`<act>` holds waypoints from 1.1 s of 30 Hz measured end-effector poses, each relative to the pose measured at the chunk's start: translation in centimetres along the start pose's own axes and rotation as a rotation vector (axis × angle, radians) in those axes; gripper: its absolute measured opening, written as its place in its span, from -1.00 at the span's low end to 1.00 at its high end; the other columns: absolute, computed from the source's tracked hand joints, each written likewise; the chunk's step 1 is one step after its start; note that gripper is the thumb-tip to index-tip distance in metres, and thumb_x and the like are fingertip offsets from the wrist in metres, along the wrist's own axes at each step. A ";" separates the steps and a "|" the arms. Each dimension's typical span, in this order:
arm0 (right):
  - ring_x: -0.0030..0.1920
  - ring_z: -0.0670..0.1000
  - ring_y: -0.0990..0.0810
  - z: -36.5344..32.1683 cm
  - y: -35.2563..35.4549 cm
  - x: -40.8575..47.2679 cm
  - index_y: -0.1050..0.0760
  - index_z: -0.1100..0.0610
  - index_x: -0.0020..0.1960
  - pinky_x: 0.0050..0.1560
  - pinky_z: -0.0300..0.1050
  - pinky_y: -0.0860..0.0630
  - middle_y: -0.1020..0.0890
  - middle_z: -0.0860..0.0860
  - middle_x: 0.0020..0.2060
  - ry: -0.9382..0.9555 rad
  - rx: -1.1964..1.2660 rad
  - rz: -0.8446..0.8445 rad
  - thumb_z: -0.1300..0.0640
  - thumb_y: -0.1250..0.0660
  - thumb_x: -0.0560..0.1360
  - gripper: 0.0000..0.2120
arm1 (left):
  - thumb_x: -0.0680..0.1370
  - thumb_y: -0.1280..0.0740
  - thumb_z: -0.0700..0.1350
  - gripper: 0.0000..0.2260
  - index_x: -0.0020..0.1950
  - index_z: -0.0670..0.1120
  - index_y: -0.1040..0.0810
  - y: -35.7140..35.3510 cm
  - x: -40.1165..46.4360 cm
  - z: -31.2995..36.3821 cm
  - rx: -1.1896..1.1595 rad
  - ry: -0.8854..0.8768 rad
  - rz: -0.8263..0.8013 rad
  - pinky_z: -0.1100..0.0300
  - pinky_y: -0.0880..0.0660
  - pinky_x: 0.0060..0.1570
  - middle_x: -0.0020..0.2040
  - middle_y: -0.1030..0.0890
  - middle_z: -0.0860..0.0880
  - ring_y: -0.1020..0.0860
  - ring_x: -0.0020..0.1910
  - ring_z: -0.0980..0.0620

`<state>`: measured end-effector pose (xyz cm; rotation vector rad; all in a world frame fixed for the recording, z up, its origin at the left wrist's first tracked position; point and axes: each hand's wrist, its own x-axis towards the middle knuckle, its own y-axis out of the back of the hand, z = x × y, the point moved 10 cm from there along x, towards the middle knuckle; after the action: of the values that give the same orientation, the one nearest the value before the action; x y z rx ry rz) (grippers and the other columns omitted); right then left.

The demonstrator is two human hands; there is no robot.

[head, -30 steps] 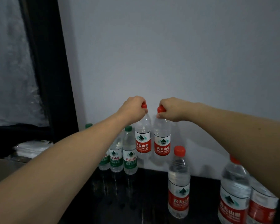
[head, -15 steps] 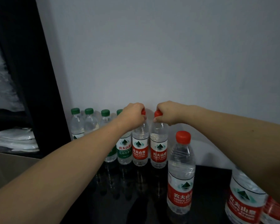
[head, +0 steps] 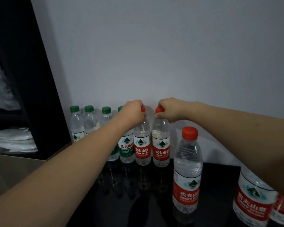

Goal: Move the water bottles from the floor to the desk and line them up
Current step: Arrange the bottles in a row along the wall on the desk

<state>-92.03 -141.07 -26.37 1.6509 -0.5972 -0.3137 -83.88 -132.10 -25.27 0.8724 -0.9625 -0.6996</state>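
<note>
Two red-capped water bottles stand side by side on the black desk [head: 216,177] against the wall. My left hand [head: 133,113] grips the top of the left one [head: 142,148]. My right hand [head: 170,109] grips the cap of the right one [head: 161,149]. To their left runs a row of several green-capped bottles [head: 90,122], partly hidden by my left forearm. A third red-capped bottle [head: 187,171] stands alone nearer to me. Two more red-label bottles [head: 252,199] sit at the lower right under my right forearm.
A grey wall [head: 170,54] backs the desk. A dark cabinet edge [head: 31,79] stands to the left, with folded white cloth [head: 13,140] on a shelf. A brown cardboard box [head: 15,171] sits at the lower left beside the desk.
Both hands have lowered the two red-capped bottles from the air onto the desk at the right end of the green-capped row. The view has shifted left.
</note>
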 end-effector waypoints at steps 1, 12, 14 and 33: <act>-0.32 0.08 -0.66 -0.2 0.0 0.1 -0.41 0.19 0.07 -0.34 -0.10 -0.55 -0.64 0.15 -0.15 0.011 0.009 0.012 -0.05 -0.32 0.54 -0.69 | 0.57 -0.34 -0.11 -0.81 0.15 -0.14 -0.52 0.0 0.0 -0.1 -0.001 -0.002 0.008 0.07 -0.55 -0.11 0.01 -0.57 -0.11 -0.57 -0.11 -0.05; -0.43 -0.03 -0.59 0.1 -0.3 0.4 -0.40 0.15 0.10 -0.52 -0.24 -0.42 -0.59 0.08 -0.22 -0.005 0.135 0.046 -0.04 -0.37 0.51 -0.69 | 0.56 -0.35 -0.09 -0.81 0.15 -0.11 -0.53 -0.2 0.4 -0.9 -0.016 -0.005 0.057 0.12 -0.46 -0.13 0.01 -0.58 -0.07 -0.54 -0.06 -0.04; -0.44 -0.03 -0.59 0.0 -0.3 0.1 -0.40 0.16 0.13 -0.53 -0.24 -0.43 -0.59 0.07 -0.25 -0.016 0.152 0.023 -0.04 -0.38 0.51 -0.65 | 0.57 -0.34 -0.10 -0.81 0.14 -0.12 -0.53 -0.3 0.3 -0.8 -0.006 -0.003 0.064 0.13 -0.42 -0.15 0.01 -0.57 -0.08 -0.52 -0.08 -0.04; 0.24 0.16 -0.49 7.2 10.8 -23.7 -0.49 0.16 0.27 0.18 -0.05 -0.41 -0.54 0.12 0.26 -0.399 -0.251 0.024 -0.10 -0.25 0.55 -0.58 | 0.58 -0.30 0.07 -0.62 0.26 -0.17 -0.56 5.3 -10.4 15.4 0.026 -0.162 -0.182 0.04 -0.50 0.14 0.20 -0.59 -0.14 -0.56 0.14 -0.12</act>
<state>-117.56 -134.91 -20.14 1.3453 -0.8382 -0.6824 -101.46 -125.78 -20.22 0.9452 -1.0462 -0.9266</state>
